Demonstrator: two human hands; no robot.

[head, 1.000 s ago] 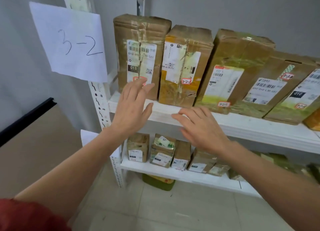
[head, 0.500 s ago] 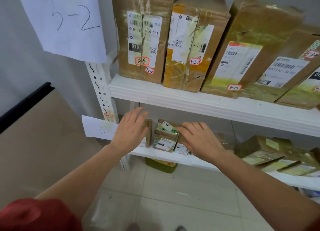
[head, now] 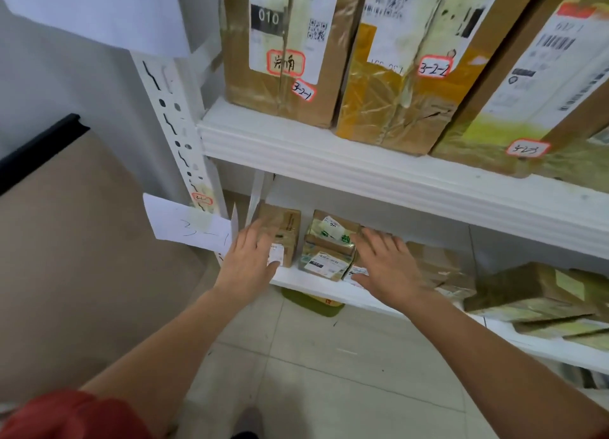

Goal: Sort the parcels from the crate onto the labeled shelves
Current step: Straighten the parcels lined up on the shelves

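Note:
Small brown parcels stand in a row on the lower white shelf [head: 316, 282], which carries a paper label reading 3-1 [head: 189, 229]. My left hand [head: 252, 262] lies flat with straight fingers against the leftmost small parcel [head: 285, 232]. My right hand [head: 385, 265] reaches in open-fingered over a parcel to the right of the taped green-and-white parcel [head: 328, 245]. Neither hand holds anything. Tall parcels marked 3-2-1 [head: 280, 86], 3-2-2 [head: 398, 102] and 3-2-3 [head: 514, 115] stand on the upper shelf [head: 329, 155].
A perforated white upright [head: 174, 128] forms the rack's left post. Flatter parcels [head: 534, 297] are stacked on the lower shelf to the right. A green object [head: 313, 302] sits on the tiled floor under the shelf. A brown panel with a black edge [head: 66, 224] stands left.
Both hands have dropped from the upper shelf down to the small parcels on the lower shelf. The view has tilted down and moved closer to the rack.

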